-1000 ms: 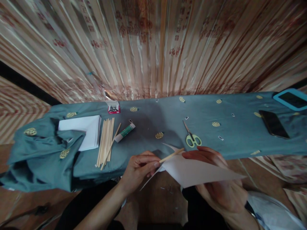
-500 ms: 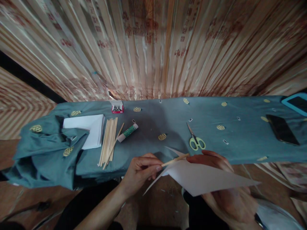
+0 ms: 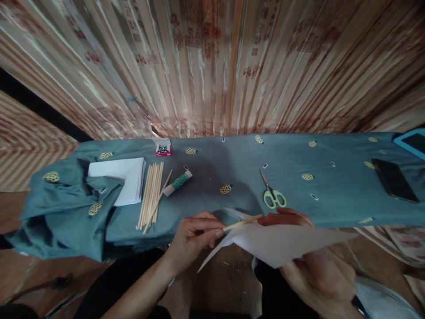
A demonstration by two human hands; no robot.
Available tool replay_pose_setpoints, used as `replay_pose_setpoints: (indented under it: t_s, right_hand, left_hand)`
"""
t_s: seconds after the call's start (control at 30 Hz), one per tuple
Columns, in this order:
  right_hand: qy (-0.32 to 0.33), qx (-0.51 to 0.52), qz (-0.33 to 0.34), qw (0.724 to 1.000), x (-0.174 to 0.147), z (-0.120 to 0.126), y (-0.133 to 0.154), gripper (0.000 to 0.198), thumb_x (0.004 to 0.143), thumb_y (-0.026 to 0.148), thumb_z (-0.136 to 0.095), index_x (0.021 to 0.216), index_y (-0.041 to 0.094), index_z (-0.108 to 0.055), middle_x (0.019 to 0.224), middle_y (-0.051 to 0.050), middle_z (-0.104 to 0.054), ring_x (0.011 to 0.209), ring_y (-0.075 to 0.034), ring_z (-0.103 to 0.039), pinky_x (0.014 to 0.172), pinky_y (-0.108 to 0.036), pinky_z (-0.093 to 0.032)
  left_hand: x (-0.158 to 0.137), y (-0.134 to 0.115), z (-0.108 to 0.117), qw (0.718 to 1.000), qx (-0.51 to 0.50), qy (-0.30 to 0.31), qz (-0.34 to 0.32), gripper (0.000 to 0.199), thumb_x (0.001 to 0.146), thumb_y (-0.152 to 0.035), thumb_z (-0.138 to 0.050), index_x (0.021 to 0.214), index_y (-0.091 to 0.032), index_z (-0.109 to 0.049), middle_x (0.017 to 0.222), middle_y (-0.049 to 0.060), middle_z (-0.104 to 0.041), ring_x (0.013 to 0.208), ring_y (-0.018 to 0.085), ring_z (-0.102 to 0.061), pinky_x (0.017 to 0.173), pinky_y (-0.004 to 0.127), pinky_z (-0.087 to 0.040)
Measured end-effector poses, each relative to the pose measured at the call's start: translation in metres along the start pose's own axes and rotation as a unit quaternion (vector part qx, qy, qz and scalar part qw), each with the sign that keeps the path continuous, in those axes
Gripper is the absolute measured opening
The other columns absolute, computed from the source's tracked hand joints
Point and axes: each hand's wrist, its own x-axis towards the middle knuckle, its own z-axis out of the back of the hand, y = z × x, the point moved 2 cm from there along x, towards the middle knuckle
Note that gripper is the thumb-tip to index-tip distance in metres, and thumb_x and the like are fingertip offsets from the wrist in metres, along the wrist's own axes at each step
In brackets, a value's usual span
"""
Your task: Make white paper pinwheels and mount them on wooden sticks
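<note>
Over the front edge of the cloth, my left hand (image 3: 194, 239) pinches one end of a pale wooden stick (image 3: 243, 222) between thumb and fingertips. The stick lies along a white sheet of paper (image 3: 282, 241) with pointed flaps at the far and left sides. From the right, my right hand (image 3: 320, 279) holds the paper, its fingers at the far side near the stick's other end. The sheet hides part of that hand. A pair of scissors (image 3: 274, 198) with light green handles lies just beyond it.
Several wooden sticks (image 3: 151, 192) lie at the left beside a stack of folded white paper (image 3: 131, 181). Nearby are a glue stick (image 3: 178, 183) and a small open box of metal pieces (image 3: 163, 148). At the right lie a black phone (image 3: 395, 180) and a blue-framed device (image 3: 411, 141).
The far paper flap and the right side of the sheet have shifted slightly. Both hands keep nearly the same place and grip; the view has moved a little.
</note>
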Motion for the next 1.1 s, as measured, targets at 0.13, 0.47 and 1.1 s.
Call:
replay_pose_setpoints:
  t_s: [0.13,0.47,1.1]
  right_hand:
    - [-0.001,0.058,-0.173,0.983,-0.006,-0.010,-0.010,0.020,0.084,0.021,-0.064,0.103,0.026,-0.064,0.086,0.002,-0.075,0.068,-0.014,-0.071,0.065,-0.022,-0.058]
    - [0.032,0.283,-0.375,0.882,0.001,-0.037,-0.028,0.015,0.072,0.031,-0.073,0.085,0.023,-0.075,0.066,0.003,-0.070,0.053,-0.011,-0.058,0.048,-0.019,-0.047]
    - [0.091,0.362,-0.411,0.832,-0.004,-0.065,-0.038,0.027,0.069,0.041,-0.073,0.082,0.018,-0.071,0.061,0.001,-0.064,0.050,-0.011,-0.048,0.048,-0.023,-0.040]
  left_hand:
    - [-0.001,-0.003,0.004,0.995,0.066,-0.022,-0.070,0.018,0.086,-0.032,-0.066,0.088,-0.021,-0.080,0.073,0.006,-0.068,0.066,0.013,-0.062,0.058,0.020,-0.047]
    - [0.000,0.000,0.006,0.971,0.189,-0.046,-0.140,0.020,0.089,-0.026,-0.060,0.086,-0.021,-0.079,0.074,0.005,-0.069,0.066,0.013,-0.063,0.060,0.022,-0.050]
    - [0.010,-0.002,0.000,0.970,0.219,0.002,-0.107,0.026,0.071,-0.022,-0.070,0.096,-0.014,-0.068,0.100,0.008,-0.064,0.091,0.021,-0.061,0.080,0.032,-0.051]
